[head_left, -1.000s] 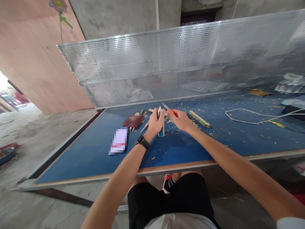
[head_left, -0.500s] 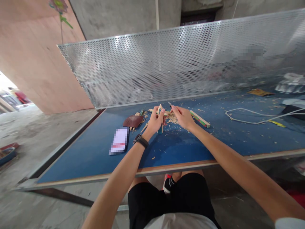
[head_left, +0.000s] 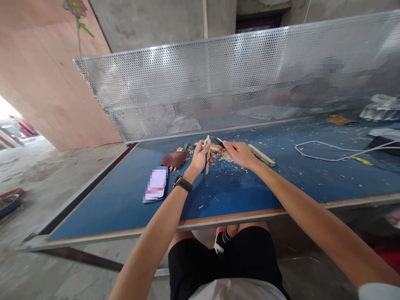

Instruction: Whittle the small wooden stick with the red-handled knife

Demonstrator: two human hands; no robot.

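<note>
My left hand is closed round a short wooden stick held nearly upright, its pale tip pointed and a blue patch on its side. A carving knife with a dark handle is gripped in my right hand, its blade towards the stick's top; I cannot tell whether they touch. Behind and between the hands, a heap of wood shavings lies on the blue table. A strip of wood with green and red paint rests just beyond my right hand.
Left of my hands lie a brown leather-like piece and a phone. A perforated metal screen rises along the table's back edge. To the right are a white cable, a yellow strip and a flat brown packet.
The stick has turned in my left hand, showing more of its side. My right hand has rotated, so the knife now points left and its dark handle shows.
</note>
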